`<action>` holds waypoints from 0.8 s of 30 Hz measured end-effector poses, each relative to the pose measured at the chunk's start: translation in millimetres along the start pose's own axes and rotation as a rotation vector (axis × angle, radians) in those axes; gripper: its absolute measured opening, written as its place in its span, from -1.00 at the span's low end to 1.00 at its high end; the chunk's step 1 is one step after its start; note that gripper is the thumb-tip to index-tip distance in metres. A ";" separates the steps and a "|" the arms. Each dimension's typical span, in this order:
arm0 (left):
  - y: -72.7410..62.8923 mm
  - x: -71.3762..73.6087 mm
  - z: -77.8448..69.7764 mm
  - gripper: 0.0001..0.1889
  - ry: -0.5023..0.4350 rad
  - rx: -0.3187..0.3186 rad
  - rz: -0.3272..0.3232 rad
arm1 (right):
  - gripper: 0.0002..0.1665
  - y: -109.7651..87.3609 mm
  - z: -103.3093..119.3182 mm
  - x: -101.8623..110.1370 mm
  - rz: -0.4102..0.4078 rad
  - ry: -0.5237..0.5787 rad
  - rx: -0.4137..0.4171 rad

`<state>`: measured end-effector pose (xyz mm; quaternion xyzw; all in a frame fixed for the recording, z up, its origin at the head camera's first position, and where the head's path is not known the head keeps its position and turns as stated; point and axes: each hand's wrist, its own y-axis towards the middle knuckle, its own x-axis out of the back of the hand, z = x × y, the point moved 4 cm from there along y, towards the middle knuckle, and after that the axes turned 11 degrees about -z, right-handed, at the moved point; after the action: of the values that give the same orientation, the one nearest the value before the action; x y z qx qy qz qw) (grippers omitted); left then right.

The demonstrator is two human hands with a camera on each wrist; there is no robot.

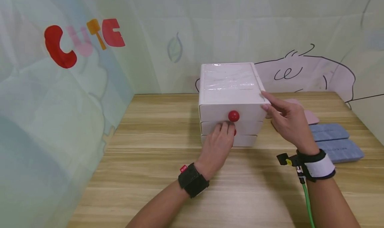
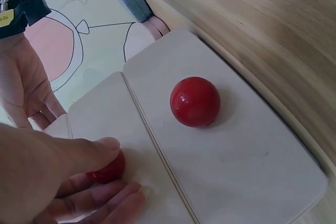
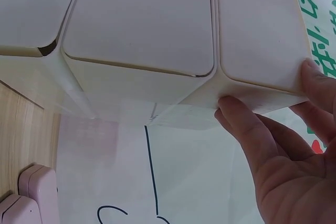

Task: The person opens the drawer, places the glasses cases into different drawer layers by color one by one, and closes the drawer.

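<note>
A white three-drawer box (image 1: 229, 111) stands on the table, with a round red knob (image 1: 233, 116) on its top drawer. My left hand (image 1: 218, 143) is at the middle drawer, pinching that drawer's red knob (image 2: 111, 169) between thumb and fingers. Below it, the bottom drawer's red knob (image 2: 195, 102) shows uncovered in the left wrist view. With thumb and fingers, my right hand (image 1: 289, 121) grips the box's upper right edge near the front corner. In the right wrist view, one digit lies against the side wall (image 3: 184, 103) and others are at the top edge.
Two blue oblong pads (image 1: 339, 151) lie on the wooden table (image 1: 156, 131) right of the box, beside the right wrist. Pink pieces (image 1: 310, 117) lie behind them, partly hidden. A printed cloth backdrop (image 1: 168, 31) rises behind the box. A green cable (image 1: 307, 201) runs from the right wristband.
</note>
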<state>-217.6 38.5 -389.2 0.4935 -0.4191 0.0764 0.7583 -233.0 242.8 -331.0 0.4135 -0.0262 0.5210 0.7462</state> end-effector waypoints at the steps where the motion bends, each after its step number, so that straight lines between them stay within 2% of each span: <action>1: -0.2 0.0 -0.1 -0.70 0.002 -0.001 0.000 | -0.45 -0.1 0.1 -0.1 0.000 0.000 0.000; 14: 0.3 -0.9 -0.3 -0.70 0.020 -0.009 0.023 | -0.45 0.7 0.6 -0.3 0.006 -0.017 -0.016; 24: 1.1 -1.2 -1.0 -0.74 0.037 -0.007 0.023 | -0.44 1.3 -0.5 -0.3 -0.016 0.015 0.011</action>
<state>-218.4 40.2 -389.5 0.4846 -0.4108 0.0928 0.7667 -234.4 243.1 -330.7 0.4137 -0.0145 0.5184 0.7482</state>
